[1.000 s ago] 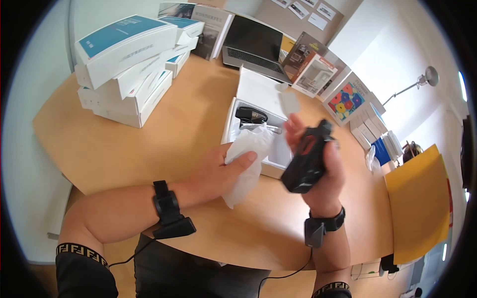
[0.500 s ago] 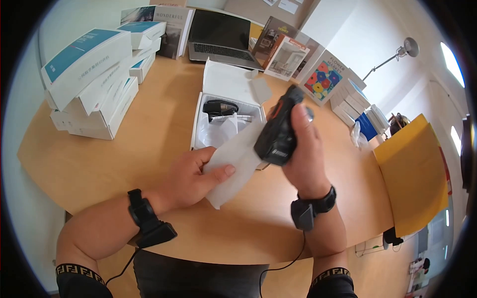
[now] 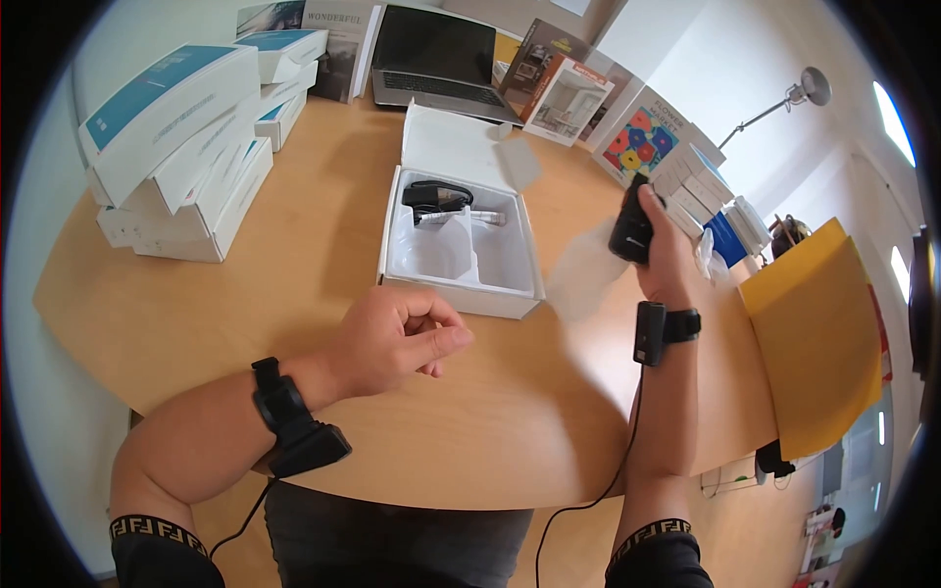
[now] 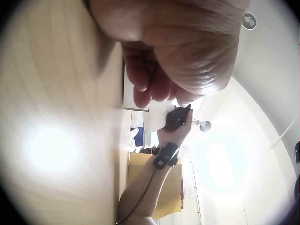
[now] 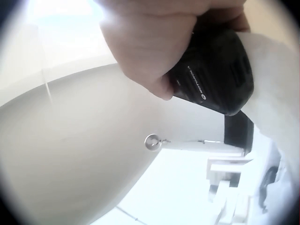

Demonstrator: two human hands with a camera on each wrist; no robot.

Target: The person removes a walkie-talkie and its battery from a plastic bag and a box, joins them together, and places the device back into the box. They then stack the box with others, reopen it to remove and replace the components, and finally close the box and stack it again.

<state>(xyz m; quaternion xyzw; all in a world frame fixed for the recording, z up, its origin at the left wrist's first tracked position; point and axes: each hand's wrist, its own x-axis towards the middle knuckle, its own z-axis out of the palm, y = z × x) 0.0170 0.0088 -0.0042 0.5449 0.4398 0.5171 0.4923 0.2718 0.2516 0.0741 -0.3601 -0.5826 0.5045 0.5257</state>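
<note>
My right hand grips a black walkie-talkie above the right side of the table; white lettering shows on its casing in the right wrist view. A thin white wrapping sheet hangs beside it on the left, blurred, its held edge hidden behind the radio and fingers. My left hand is near the front of the open white box, its fingers loosely curled with nothing between them. Inside that box sit a black coiled cable with an adapter and a white moulded tray with hollow compartments.
Stacked white boxes with blue tops stand at the left. A laptop and upright books line the back. To the right are more boxes and a yellow folder by the table edge.
The wrapping sheet has left my left hand and gone right with my right hand. The walkie-talkie has moved right, away from the box. My left hand's fingers have curled in.
</note>
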